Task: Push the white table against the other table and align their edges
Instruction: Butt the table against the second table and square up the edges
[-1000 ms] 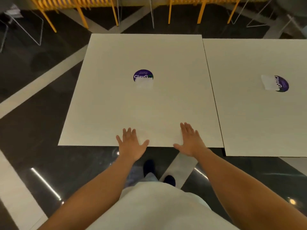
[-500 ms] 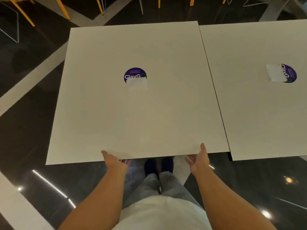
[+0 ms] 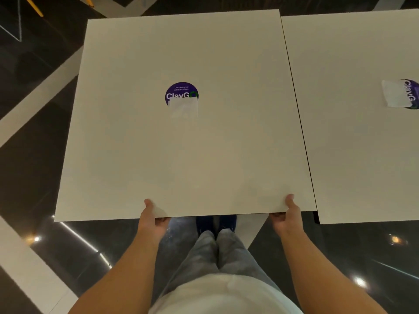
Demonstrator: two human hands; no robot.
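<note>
A square white table point(image 3: 140, 159) with a round purple sticker point(image 3: 181, 92) fills the middle of the head view. Its right side lies along the other white table point(image 3: 353, 155), with only a thin dark seam between them. The near edge of the left table sits slightly farther from me than the near edge of the right one. My left hand point(image 3: 152, 217) grips the near edge left of centre, thumb on top and fingers underneath. My right hand point(image 3: 288, 215) grips the same edge close to the near right corner, in the same way.
The floor is dark and glossy with pale stripes point(image 3: 34, 105) and light reflections. Yellow chair legs point(image 3: 34, 6) and a wire chair frame point(image 3: 17, 30) stand at the far left. My legs and dark shoes point(image 3: 215, 223) are just below the table's near edge.
A second ago both palms lay flat on the tabletop. They slid back off it and now clasp the near edge, the right one nearer the corner. My view has moved closer to the table.
</note>
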